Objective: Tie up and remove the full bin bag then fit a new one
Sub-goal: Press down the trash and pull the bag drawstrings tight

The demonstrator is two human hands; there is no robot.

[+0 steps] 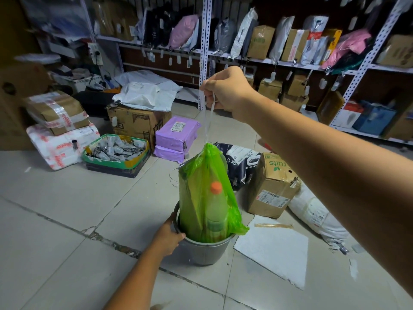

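Green bin bag (207, 198) hangs by its drawstring (207, 136) from my clenched right hand (225, 90); left hand (167, 236) grips the bin (201, 251) rim to steady it.

The pale tiled floor (55, 220) has a cracked joint running across the lower left. At lower centre stands a grey metal bin (201, 251), and just right of it lies a flat white sheet (272, 249). Behind the sheet stand a cardboard box (271, 189) and a white sack (312, 213). At centre left are two stacked purple parcels (176, 135) and a green-rimmed tray (105, 161).
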